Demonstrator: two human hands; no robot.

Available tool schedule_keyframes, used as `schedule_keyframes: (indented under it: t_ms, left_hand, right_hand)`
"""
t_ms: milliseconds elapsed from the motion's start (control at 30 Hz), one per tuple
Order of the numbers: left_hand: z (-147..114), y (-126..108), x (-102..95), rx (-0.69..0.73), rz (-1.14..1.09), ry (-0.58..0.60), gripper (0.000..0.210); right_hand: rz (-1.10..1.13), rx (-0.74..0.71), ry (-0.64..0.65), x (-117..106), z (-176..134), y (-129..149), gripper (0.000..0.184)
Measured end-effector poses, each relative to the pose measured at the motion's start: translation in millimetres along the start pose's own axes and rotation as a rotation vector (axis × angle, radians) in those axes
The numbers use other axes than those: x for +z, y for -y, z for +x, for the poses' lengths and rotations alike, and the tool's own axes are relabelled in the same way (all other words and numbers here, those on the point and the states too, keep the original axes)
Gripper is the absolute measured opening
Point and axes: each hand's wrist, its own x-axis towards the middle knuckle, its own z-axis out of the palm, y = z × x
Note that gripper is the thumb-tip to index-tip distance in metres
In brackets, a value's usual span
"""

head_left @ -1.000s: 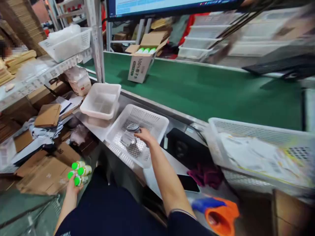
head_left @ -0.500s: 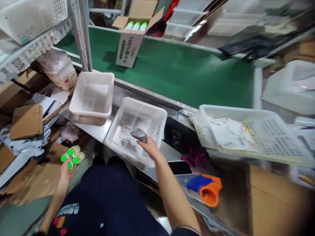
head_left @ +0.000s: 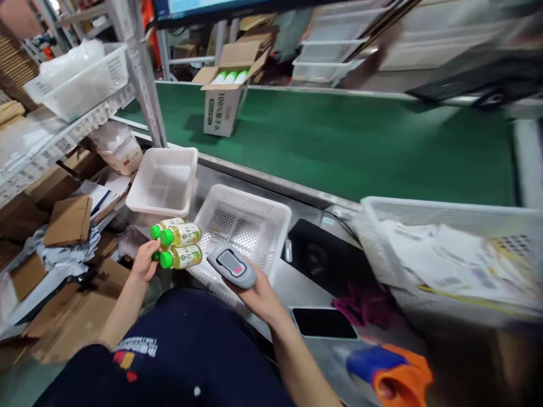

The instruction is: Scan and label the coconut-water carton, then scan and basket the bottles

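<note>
My left hand point(head_left: 147, 260) grips a pack of several small drink bottles point(head_left: 182, 234) with green caps and yellowish contents, held sideways with the caps toward the hand. In my right hand point(head_left: 257, 291) is a grey handheld barcode scanner point(head_left: 232, 268), its front end pointing at the bottles across a small gap. Below both sits a white perforated basket point(head_left: 263, 212) on the metal bench. A second white basket point(head_left: 163, 155) stands to its left, behind the bottles.
An open carton point(head_left: 220, 110) with green-capped bottles stands on the green conveyor belt point(head_left: 339, 141). To the right are a basket of papers point(head_left: 424, 206), a phone point(head_left: 324, 323), a purple cloth point(head_left: 369, 308) and an orange-and-blue tape dispenser point(head_left: 399, 373). Flattened cardboard point(head_left: 68, 220) lies at left.
My left hand has raised the bottle pack up and to the right, toward the baskets. The scanner has turned toward the bottles and come nearer to me. The head view has shifted.
</note>
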Motion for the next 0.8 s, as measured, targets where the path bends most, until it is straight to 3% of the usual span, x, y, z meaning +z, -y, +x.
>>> schedule_keyframes:
  t_ms: [100,233,367,533,600,667,800]
  left_hand:
    - [21,-4,33.6,0.047,0.121,0.122,0.063]
    - [49,-24,62.0,0.242,0.437,0.362,0.057]
    - [69,-53,84.4,0.301,0.716,0.619,0.047]
    - [76,-72,111.7,0.294,0.813,0.847,0.043]
    - [78,-65,118.2,0.293,0.761,0.832,0.047]
    - [81,-47,121.1,0.252,0.640,0.729,0.052]
    - [83,8,120.2,-0.077,0.225,0.438,0.039]
  right_hand:
    - [0.019,0.052,-0.011,-41,-16,4,0.043]
    - [0.041,0.104,-0.044,-81,-33,-5,0.042]
    - [0.147,0.141,-0.053,-101,-35,-14,0.055]
    - [0.254,0.178,-0.045,-117,-28,-2,0.047]
    - [0.272,0.192,-0.044,-121,-26,5,0.043]
    - [0.272,0.206,-0.048,-123,-24,8,0.040]
    - [0.249,0.191,-0.111,-117,-24,-2,0.042]
